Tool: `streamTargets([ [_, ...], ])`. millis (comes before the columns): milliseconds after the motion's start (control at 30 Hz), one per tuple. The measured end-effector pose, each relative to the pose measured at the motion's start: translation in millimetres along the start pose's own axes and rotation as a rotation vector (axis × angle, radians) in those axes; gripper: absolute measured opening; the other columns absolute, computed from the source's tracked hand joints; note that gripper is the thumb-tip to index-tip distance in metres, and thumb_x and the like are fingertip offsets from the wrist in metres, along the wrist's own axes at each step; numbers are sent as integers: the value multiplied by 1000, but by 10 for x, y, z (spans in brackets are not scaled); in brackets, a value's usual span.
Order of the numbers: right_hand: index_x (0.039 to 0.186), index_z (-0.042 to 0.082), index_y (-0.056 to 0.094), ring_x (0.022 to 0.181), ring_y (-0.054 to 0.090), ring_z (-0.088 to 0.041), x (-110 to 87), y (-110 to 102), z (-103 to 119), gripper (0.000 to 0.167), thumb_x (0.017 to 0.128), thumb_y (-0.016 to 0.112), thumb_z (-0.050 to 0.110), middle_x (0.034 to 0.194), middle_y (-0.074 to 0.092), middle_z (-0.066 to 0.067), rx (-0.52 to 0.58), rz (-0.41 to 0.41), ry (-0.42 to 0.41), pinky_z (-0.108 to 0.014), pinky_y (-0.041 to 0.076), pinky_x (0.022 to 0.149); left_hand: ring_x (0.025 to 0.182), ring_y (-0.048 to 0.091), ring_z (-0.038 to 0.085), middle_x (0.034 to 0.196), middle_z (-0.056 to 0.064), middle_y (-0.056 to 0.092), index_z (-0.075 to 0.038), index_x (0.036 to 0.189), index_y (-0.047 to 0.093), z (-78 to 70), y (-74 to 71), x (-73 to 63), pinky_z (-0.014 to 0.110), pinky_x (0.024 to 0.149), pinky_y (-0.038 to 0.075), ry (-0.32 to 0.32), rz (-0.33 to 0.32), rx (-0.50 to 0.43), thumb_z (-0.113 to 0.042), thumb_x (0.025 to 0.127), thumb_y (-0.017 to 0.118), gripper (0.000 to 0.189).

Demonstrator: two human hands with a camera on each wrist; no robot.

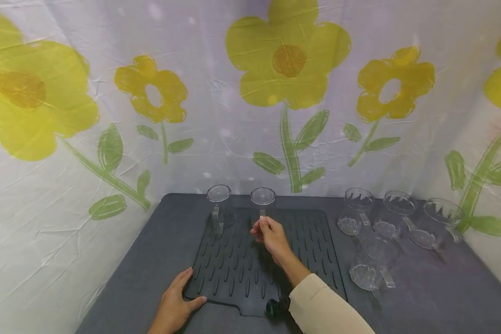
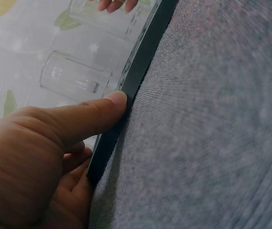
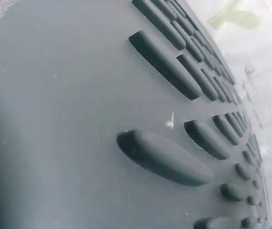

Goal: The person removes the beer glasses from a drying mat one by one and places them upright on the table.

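Observation:
My right hand (image 1: 274, 237) pinches the handle of a clear mug (image 1: 263, 196) at the back of a black ribbed drying mat (image 1: 251, 304). Another clear mug (image 1: 219, 204) stands to its left on the mat, its handle toward me. At the mat's front left corner, my left hand (image 1: 174, 297) rests with thumb and fingers spread. The left wrist view shows that thumb (image 2: 95, 117) lying against the mat's edge (image 2: 135, 78). Mostly the mat's raised ribs (image 3: 164, 157) fill the right wrist view, with one fingertip at its right border.
On the grey table (image 1: 138, 269), right of the mat, several upright clear mugs stand together, the nearest mug (image 1: 373, 264) in front of a back row with a left mug (image 1: 356, 211). A flowered cloth (image 1: 217, 134) hangs behind the table and along its sides.

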State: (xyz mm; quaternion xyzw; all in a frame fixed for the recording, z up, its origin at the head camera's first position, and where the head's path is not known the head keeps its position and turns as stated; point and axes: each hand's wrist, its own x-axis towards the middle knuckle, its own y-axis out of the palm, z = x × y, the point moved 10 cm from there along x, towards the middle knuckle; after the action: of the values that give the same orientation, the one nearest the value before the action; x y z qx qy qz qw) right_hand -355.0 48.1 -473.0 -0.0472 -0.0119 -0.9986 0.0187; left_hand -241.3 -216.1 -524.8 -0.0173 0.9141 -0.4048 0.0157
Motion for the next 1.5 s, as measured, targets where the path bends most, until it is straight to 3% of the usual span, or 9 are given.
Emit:
streamTargets([
  [233,96,-3,61,88,67,-27,-138,-74,79,32,105,44,22,89,67,-12,-14,23,-13,-40,56,77,129,37,46,142,25,41,7,141,43,-15,2,-3,61,100,36,18,0,-6,-29,68,89,93],
  [600,95,-7,61,89,67,-31,-415,-164,286,33,105,46,21,89,65,-16,3,52,-81,-48,54,82,129,36,47,142,25,40,7,141,42,6,18,-10,61,99,36,-5,16,-8,-31,68,89,94],
  [967,93,-7,59,89,66,-31,-825,-324,522,37,105,44,24,88,63,-17,26,67,-119,-38,56,81,129,37,46,142,25,41,9,140,43,-7,12,-15,61,99,36,21,12,-9,-31,68,88,94],
  [1500,97,-8,58,93,64,-29,-1373,-646,863,39,107,35,22,94,61,-20,10,53,-191,-36,54,85,129,36,47,142,26,40,9,141,42,-33,-15,-6,61,100,35,30,3,-10,-31,69,88,94],
])
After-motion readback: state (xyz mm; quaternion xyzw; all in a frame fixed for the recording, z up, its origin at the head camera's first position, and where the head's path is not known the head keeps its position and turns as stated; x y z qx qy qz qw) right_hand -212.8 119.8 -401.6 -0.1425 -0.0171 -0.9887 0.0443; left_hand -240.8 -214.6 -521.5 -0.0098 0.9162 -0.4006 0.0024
